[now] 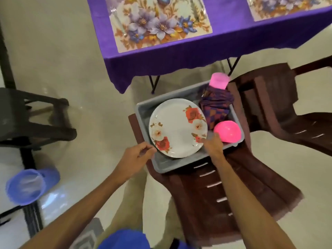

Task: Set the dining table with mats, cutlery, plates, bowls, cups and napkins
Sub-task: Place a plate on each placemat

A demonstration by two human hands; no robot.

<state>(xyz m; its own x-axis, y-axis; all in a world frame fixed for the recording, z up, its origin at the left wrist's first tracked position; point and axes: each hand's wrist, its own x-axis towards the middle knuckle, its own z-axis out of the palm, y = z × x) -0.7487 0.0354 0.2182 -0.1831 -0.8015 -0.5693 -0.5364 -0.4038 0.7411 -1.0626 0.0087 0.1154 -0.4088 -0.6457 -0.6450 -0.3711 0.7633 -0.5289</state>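
Note:
A white plate with red flowers (177,128) lies tilted over a grey tub (161,165) that stands on a brown plastic chair (215,198). My left hand (137,156) pinches the plate's left rim with curled fingers. My right hand (212,144) holds its lower right rim, fingers tucked at the edge. In the tub's right half are an upturned pink bowl (227,132), folded purple checked napkins (216,105) and a pink cup (219,80). Beyond stands the table with a purple cloth (161,63), a floral mat (161,26) with a fork (117,18), and a second mat (287,6).
A second brown chair (269,105) stands right of the tub, close to the table's corner. A dark stool (27,119) is at the left over pale floor. A blue plastic tumbler (27,186) lies at the lower left.

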